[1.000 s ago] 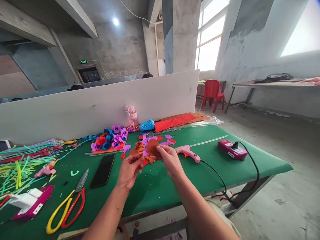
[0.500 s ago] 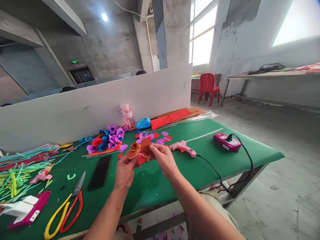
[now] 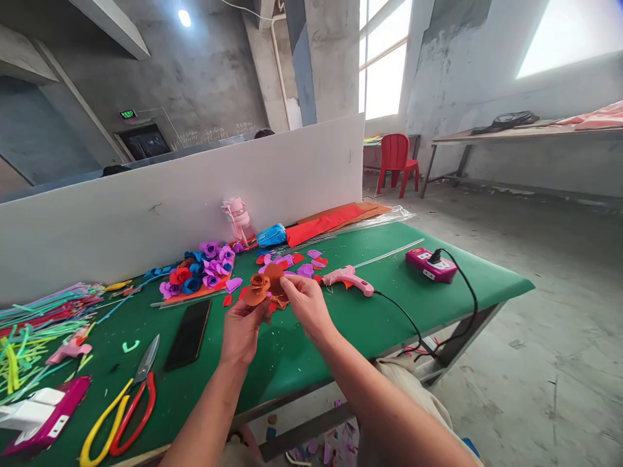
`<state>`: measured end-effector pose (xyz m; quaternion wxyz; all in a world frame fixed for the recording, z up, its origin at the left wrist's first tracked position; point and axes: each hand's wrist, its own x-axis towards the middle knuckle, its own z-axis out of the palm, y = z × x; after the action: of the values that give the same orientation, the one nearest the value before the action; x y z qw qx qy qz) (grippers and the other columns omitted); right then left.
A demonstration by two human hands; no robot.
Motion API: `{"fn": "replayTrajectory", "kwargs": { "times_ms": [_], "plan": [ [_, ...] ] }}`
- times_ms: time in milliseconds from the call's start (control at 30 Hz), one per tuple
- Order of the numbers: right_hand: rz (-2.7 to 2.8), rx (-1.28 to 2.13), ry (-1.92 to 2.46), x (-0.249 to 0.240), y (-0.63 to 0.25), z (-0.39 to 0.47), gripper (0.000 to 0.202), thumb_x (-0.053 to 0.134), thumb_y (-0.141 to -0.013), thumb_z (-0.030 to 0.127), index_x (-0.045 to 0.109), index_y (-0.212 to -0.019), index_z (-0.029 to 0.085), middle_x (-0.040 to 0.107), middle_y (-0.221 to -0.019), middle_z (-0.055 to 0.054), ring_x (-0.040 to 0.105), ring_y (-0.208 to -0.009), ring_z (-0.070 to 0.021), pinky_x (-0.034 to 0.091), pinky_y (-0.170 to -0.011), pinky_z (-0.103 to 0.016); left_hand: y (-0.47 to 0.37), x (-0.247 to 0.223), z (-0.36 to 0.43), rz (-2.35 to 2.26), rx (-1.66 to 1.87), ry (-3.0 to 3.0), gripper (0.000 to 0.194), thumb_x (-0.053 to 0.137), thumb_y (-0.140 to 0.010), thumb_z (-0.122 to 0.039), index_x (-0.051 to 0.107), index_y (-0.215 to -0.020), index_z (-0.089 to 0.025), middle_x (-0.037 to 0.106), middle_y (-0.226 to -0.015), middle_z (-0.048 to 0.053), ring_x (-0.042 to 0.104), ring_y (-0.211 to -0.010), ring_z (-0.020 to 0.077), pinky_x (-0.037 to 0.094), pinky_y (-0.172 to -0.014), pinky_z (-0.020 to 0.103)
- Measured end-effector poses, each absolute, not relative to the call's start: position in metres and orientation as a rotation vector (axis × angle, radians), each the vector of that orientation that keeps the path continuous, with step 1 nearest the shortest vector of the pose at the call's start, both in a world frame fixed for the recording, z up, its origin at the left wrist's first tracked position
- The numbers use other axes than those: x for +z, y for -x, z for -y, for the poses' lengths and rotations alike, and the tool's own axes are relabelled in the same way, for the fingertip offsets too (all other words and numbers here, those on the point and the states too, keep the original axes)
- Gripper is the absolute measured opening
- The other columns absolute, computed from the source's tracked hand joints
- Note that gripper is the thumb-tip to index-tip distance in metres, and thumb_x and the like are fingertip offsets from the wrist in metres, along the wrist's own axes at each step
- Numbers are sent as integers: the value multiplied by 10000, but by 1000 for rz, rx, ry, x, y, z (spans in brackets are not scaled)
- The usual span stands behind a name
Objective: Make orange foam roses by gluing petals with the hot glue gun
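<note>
A brown paper flower [image 3: 257, 287] with a curled centre is pinched in my left hand [image 3: 243, 327]. My right hand [image 3: 307, 305] grips a flat brown petal [image 3: 274, 279] between thumb and fingers, close against the flower's right side; whether the two are joined I cannot tell. Behind and below them lie loose red, brown and purple petals [image 3: 305, 270]. A pink glue gun [image 3: 349, 280] rests on the green table [image 3: 292, 363] just right of my right hand, with a clear glue stick [image 3: 389, 253] out of its back.
Finished flowers [image 3: 211, 266] are heaped at the back left. A black phone [image 3: 189, 334], red-and-yellow scissors [image 3: 129, 405], colourful pipe cleaners [image 3: 29, 344] and a second pink glue gun [image 3: 71, 347] lie leftward. A magenta power strip [image 3: 431, 264] with a black cord sits right. A white partition [image 3: 185, 201] stands behind.
The petal in my right hand has come closer to the flower, now overlapping its edge. The whole view has shifted slightly, with the table's things lying a bit further left.
</note>
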<state>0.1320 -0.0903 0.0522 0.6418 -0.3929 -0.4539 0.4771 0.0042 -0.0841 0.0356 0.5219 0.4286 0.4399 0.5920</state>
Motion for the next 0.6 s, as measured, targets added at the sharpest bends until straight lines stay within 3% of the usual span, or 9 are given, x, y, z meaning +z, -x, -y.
{"fn": "replayTrajectory", "kwargs": {
  "times_ms": [300,600],
  "plan": [
    [1045,1137,809,54,-132,92,326,489,-792,408,599,-617,155,540,-602,7,464,-594,-113,362,-559,-209,-5,30,85,-1072,1490,-1229,205,806,-578,-300,702,-683,-158,601,-545,-14,521,-485,101,442,-478,231],
    [964,1143,794,52,-130,94,339,550,-779,466,615,-642,163,521,-583,2,451,-599,-128,379,-594,-244,-10,32,90,-1079,1569,-1259,111,750,-636,-268,687,-650,-178,575,-510,-29,507,-477,103,430,-484,223]
  ]
}}
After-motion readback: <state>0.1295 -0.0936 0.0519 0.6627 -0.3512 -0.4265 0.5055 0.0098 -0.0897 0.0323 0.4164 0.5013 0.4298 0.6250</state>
